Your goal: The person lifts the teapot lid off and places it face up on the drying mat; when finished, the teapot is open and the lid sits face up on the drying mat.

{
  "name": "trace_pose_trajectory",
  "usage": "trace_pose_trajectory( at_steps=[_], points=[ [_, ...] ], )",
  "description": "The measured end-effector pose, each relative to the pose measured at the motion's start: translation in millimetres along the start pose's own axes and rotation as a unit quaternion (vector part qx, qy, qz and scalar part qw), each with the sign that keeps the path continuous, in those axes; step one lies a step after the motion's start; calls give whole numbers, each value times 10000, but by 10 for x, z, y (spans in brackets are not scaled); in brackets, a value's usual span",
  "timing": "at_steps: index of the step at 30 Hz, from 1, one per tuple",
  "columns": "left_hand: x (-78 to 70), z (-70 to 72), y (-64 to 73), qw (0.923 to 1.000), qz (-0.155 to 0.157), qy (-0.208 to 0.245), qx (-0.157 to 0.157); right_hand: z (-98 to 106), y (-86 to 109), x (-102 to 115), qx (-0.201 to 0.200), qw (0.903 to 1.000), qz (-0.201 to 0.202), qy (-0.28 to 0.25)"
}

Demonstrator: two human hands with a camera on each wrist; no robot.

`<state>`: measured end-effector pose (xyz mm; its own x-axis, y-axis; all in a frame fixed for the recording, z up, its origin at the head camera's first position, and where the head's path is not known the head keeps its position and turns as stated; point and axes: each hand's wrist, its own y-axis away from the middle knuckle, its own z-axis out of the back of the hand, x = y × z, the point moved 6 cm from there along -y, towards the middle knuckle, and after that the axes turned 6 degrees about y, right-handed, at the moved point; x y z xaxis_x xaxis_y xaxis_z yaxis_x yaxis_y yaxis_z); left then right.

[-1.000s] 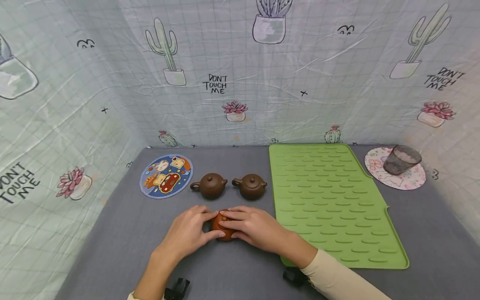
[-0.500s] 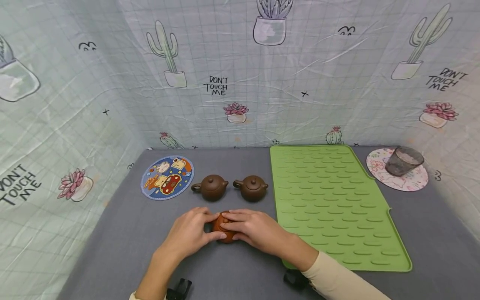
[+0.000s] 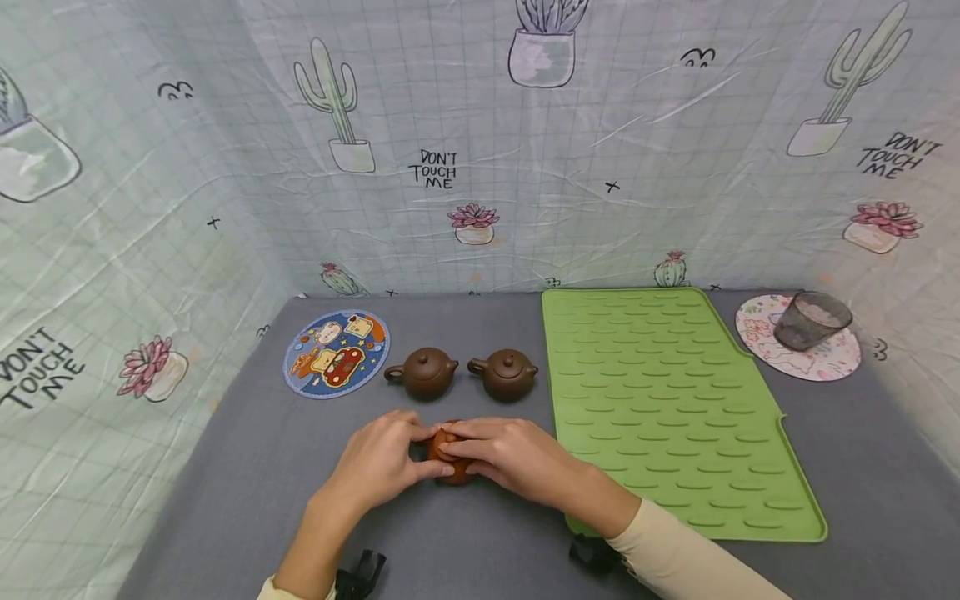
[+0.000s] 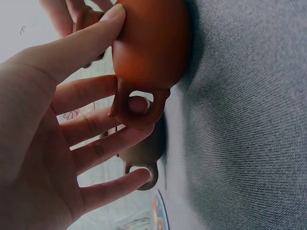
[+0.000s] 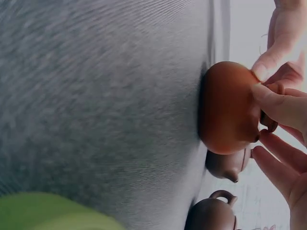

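Where backdrop (image 3: 427, 92) bore lettering (image 3: 438, 170): "DON'T TOUCH ME"
Left hand (image 3: 381, 458): grasped orange teapot (image 5: 230, 110), handle (image 4: 158, 105) side
Right hand (image 3: 517, 460): grasped spout (image 5: 256, 137) side

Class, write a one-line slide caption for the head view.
A left hand and right hand hold an orange-brown teapot, two darker teapots behind, a green mat to the right.

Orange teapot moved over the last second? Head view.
No, no visible shift. The orange teapot keeps its place relative to the green mat and the two brown teapots; the whole picture drifts slightly, together.
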<state>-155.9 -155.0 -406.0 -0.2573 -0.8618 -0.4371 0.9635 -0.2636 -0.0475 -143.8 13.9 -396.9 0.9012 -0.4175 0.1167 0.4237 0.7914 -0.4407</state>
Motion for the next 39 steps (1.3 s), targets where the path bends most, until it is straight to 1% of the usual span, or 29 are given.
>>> trace_pose_trajectory(
  at_steps=[5,14,17,22,26,30,32,35,39],
  points=[
    [2,-6,-12,10000,5,71,6,91,-12,22,-230,9997,52,21],
    [30,-10,-4,9999,99,74,1,249,-14,82,-429,9989,27,183],
    [38,-26,9,10000,-11,39,-68,299,13,76,-542,9985,-71,82],
    [44,-67,66,9991,-313,23,-273,332,64,62,-643,9977,-176,-97],
    [51,-79,104,9969,-502,201,-565,340,102,47,-681,9973,-235,-124],
    [50,-66,125,9927,-721,425,-869,368,145,13,-698,9968,-369,-125],
    [47,-66,130,9911,-809,507,-925,396,171,-8,-706,9964,-456,-111],
    [44,-82,130,9899,-894,625,-908,455,220,-36,-715,9957,-581,-104],
    [48,-107,124,9903,-865,732,-805,523,297,-78,-642,9954,-708,-94]
  ],
)
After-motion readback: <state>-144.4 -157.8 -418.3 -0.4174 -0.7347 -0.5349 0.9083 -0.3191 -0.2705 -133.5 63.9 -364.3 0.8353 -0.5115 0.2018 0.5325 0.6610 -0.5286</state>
